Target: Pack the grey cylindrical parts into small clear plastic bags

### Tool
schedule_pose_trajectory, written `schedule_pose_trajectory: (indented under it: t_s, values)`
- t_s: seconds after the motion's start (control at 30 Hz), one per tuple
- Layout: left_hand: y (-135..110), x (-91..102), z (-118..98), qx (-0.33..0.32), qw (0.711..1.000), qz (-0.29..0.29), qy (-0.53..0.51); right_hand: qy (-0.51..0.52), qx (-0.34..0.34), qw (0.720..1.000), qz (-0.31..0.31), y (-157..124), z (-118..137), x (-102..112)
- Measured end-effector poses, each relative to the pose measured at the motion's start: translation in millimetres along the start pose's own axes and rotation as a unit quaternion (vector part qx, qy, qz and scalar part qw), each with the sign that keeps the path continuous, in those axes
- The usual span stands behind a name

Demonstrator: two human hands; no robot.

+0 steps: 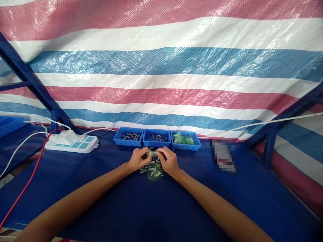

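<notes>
Just before the blue trays (156, 144), the left hand (137, 160) and right hand (169, 162) hold a small green packet (151, 153) between them, both grips pinched narrow on it, seemingly working it open, which needs steady fingertips.

White power strip (72, 144), red cable (25, 183) — striped tarp (161, 67)

Three blue trays (156, 144), one white power strip (72, 144), one red cable (25, 187), two hands, left hand (137, 160) and right hand (169, 162), pinching one small green bag (152, 153).
</notes>
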State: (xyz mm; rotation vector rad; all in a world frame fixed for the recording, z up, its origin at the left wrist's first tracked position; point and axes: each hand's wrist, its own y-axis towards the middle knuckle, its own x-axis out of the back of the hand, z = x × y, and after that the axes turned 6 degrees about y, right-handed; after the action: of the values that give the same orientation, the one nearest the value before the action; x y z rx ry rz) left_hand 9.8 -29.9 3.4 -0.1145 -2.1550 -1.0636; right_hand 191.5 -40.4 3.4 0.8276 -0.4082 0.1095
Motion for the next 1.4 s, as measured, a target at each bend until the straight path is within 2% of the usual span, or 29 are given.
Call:
schedule_pose_trajectory:
  t_s: [0.27, 0.37, 0.83, 1.03, 1.27, 1.4]
  values:
    - [-4.3, -3.0, 0.6, -0.070, 0.991, -0.077, 0.080, -0.002, 0.019, 1.000, 0.012, -2.8, -2.8, -3.6]
    - [-5.5, -3.1, 1.0, -0.081, 0.989, -0.087, 0.085, -0.004, 0.025, 1.000, 0.018, -2.6, -2.2, -3.9]
    - [-1.5, 0.5, 0.4, -0.031, 0.998, -0.016, 0.046, 0.003, -0.008, 1.000, -0.009, -1.6, -1.1, -1.7]
    - [-0.2, 0.5, -1.2, -0.022, 0.999, -0.025, 0.033, 0.010, -0.026, 0.999, -0.038, -0.9, -2.4, -2.4]
    - [-1.9, 0.6, -1.0, -0.015, 0.999, -0.021, 0.029, 0.006, 0.005, 1.000, -0.025, -1.8, -2.7, -2.3]
    - [-2.3, 1.0, -0.7, 0.011, 0.999, -0.035, 0.038, 0.003, 0.016, 1.000, -0.019, -3.4, -3.7, -2.9]
